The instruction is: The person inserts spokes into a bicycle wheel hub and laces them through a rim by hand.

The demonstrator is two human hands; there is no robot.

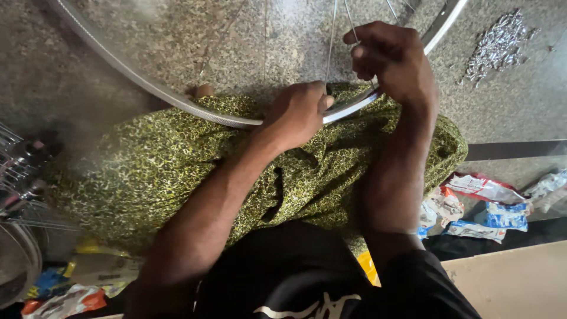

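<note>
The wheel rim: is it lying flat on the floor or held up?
Held up: the rim rests across the lap, gripped by the left hand.

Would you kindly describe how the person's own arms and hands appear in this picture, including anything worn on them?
Both arms are bare from the upper arm down; black short sleeves end above the elbows. The left hand and right hand wear no gloves, and no rings, watch or bracelet are visible. The black shirt carries a pale marking at the chest.
</note>
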